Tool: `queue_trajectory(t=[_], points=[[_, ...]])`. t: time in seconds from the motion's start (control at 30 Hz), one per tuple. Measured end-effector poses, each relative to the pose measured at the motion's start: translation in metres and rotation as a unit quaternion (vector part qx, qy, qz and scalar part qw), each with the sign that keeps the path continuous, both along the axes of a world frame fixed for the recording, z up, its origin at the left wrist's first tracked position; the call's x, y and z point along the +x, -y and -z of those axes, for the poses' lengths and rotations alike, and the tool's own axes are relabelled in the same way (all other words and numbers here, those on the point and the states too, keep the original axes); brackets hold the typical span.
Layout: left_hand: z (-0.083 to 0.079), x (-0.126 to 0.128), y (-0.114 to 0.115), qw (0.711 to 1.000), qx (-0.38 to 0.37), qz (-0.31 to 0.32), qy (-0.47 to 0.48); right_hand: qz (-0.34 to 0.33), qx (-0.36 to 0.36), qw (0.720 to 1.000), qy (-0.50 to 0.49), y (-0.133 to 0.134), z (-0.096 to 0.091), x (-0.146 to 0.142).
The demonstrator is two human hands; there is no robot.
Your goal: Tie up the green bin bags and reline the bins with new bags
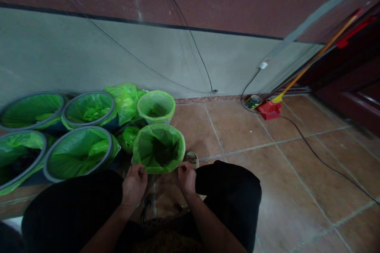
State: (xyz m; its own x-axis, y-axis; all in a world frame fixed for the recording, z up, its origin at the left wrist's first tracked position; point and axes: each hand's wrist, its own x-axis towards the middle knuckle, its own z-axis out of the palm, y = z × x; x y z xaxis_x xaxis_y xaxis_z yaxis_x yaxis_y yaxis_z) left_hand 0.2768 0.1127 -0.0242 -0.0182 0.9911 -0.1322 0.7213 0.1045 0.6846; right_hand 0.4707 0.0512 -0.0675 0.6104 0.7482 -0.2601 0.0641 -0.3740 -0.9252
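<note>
In front of me stands a small bin lined with a green trash bag (158, 168), its mouth spread wide and folded over the rim. My left hand (135, 180) pinches the bag's edge at the near left of the rim. At the near right, the fingers of my right hand (187, 176) are closed on the same edge. The bin's body is hidden under the bag, and its inside is dark. Just behind it is another small bin with a green liner (156, 104).
Several larger grey-rimmed bins (80, 132) with green liners stand at the left. A stuffed green bag (123, 101) leans by the wall. At the right are a red dustpan (270, 109), a yellow-handled broom (314, 58) and a black cable (314, 156) across the tiles.
</note>
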Motion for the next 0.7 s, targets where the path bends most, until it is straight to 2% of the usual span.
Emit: queue_trajectory(t=[0.03, 0.07, 0.13, 0.2, 0.27, 0.4, 0.5, 0.57, 0.63, 0.7], points=[[-0.001, 0.005, 0.004, 0.996, 0.014, 0.086, -0.023, -0.067, 0.014, 0.994, 0.082, 0.002, -0.006, -0.002], [-0.002, 0.01, 0.008, 0.986, 0.021, 0.161, -0.043, -0.138, 0.024, 0.977, 0.162, 0.003, -0.011, -0.005], [0.003, 0.021, 0.011, 0.96, 0.014, 0.267, -0.087, -0.244, 0.018, 0.931, 0.273, 0.001, -0.014, -0.011], [0.011, 0.029, 0.008, 0.936, -0.016, 0.321, -0.14, -0.299, -0.01, 0.895, 0.33, -0.005, -0.009, -0.015], [0.018, 0.033, 0.0, 0.92, -0.049, 0.345, -0.181, -0.325, -0.044, 0.874, 0.358, -0.012, 0.001, -0.016], [0.022, 0.035, -0.013, 0.905, -0.075, 0.369, -0.2, -0.344, -0.075, 0.863, 0.363, -0.017, 0.014, -0.014], [0.017, 0.033, -0.012, 0.899, -0.065, 0.384, -0.201, -0.33, -0.047, 0.881, 0.336, -0.01, 0.008, -0.013], [0.012, 0.03, -0.007, 0.909, -0.037, 0.373, -0.184, -0.294, -0.027, 0.903, 0.313, -0.007, -0.002, -0.012], [0.007, 0.025, -0.005, 0.935, 0.002, 0.317, -0.159, -0.227, -0.023, 0.927, 0.299, -0.009, -0.012, -0.011], [0.003, 0.021, -0.009, 0.97, 0.037, 0.196, -0.139, -0.138, -0.051, 0.943, 0.297, -0.016, -0.018, -0.008]])
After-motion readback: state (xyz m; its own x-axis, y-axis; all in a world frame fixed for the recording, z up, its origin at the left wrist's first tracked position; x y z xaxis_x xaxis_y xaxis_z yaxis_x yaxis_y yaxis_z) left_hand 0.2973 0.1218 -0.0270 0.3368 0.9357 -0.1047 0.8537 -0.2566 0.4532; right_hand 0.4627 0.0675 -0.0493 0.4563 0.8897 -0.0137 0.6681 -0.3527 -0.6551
